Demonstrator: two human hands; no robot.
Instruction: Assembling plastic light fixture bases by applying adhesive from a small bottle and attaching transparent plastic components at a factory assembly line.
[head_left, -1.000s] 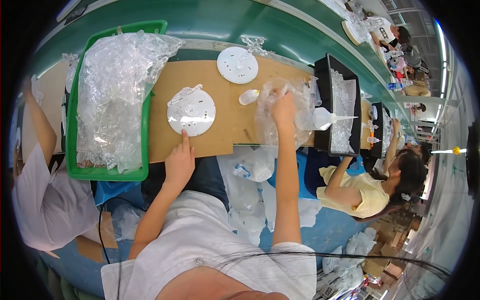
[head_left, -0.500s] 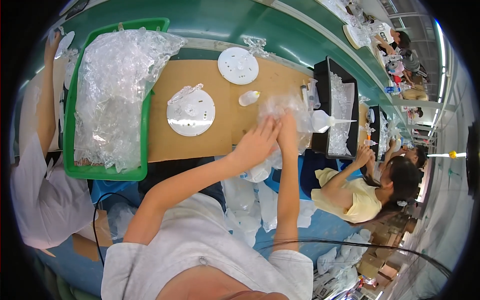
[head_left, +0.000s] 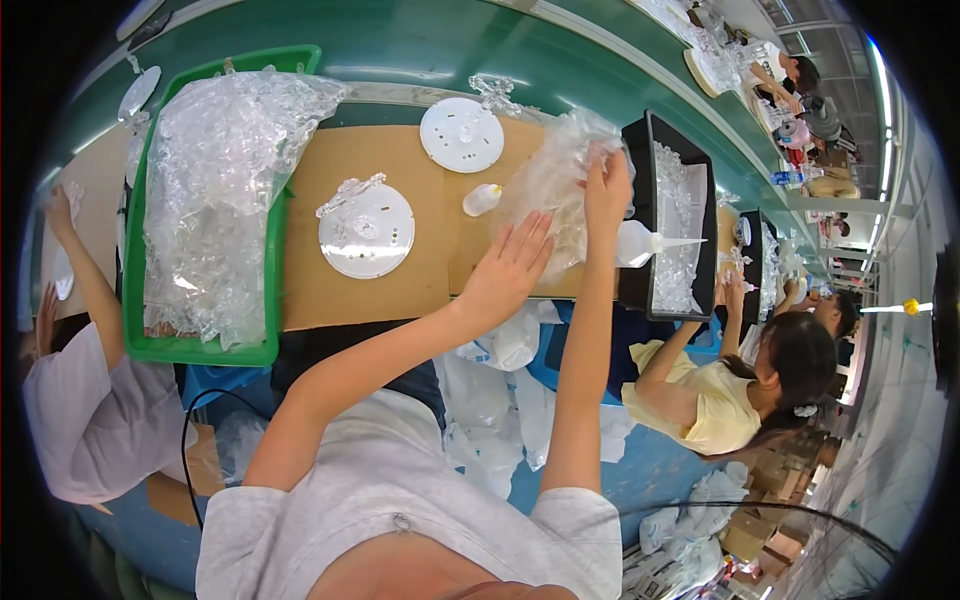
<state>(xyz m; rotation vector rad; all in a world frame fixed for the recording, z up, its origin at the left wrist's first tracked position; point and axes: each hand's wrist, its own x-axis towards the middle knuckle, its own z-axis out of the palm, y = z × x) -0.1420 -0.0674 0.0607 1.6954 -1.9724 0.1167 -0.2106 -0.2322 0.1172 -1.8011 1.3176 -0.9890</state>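
Observation:
A clear, crinkled plastic bag (head_left: 552,165) lies spread on the right part of the cardboard sheet. My right hand (head_left: 606,195) has its fingers closed on the bag's far right part. With fingers stretched out, my left hand (head_left: 508,268) rests at the bag's near left edge, holding nothing. Just right of the bag is a white squeeze bottle (head_left: 634,244) with a long pointed nozzle. A small bottle with a yellowish tip (head_left: 482,200) lies to the left of the bag. Two white round plates, a near one (head_left: 366,240) and a far one (head_left: 460,138), carry clear pieces.
A green tray (head_left: 273,290) heaped with bagged clear parts stands on the left. On the right, a black bin (head_left: 632,180) holds more clear pieces. Cardboard (head_left: 430,285) covers the bench. Co-workers sit on both sides; plastic bags hang below the bench edge.
My hands have moved apart. The right one went farther out and to the right with the bag, spreading it wider; the left drew slightly back and its fingers straightened.

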